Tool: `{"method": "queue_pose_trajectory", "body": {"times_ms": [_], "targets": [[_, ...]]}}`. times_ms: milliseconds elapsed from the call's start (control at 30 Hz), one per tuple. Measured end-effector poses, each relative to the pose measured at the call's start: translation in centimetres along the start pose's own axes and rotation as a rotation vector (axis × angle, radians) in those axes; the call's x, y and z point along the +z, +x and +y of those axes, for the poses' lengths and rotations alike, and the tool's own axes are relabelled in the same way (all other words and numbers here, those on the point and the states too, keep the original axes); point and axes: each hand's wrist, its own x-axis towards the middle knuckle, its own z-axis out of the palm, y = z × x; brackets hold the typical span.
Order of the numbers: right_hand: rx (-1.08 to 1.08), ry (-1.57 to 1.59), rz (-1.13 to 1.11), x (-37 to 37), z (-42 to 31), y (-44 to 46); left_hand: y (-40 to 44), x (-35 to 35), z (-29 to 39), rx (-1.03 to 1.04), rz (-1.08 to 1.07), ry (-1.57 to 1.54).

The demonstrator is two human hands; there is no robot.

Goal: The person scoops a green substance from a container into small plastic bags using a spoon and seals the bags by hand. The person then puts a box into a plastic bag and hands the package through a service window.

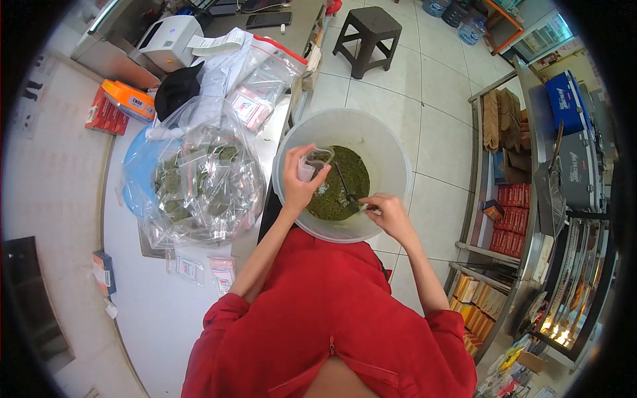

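A large translucent plastic bucket stands in front of my body, with a dark green, crumbly dried herb in its bottom. Over its left side, my left hand is closed around a small clear plastic bag. My right hand reaches in from the right rim, thumb and fingers pinched at a dark, thin-handled spoon above the herb. The exact grip on the spoon is too small to make out. Some pale bits show on the green surface.
On the white table at left, a big clear bag holds several small green-filled packets beside a blue basin. A label printer stands behind. A black stool is ahead; metal shelves with boxes stand right.
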Motion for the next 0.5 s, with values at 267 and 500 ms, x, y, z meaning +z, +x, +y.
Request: {"method": "queue_pose_trajectory", "body": {"times_ms": [267,500], "targets": [[0.153,0.876,0.347,2.1,-3.4,7.0,-0.2,-1.2,1.6,-0.523,-0.241,-0.678],[-0.111,0.463,0.364,0.7,-4.9,7.9,-0.2,-2.5,3.5,-0.471,-0.053,-0.467]]}}
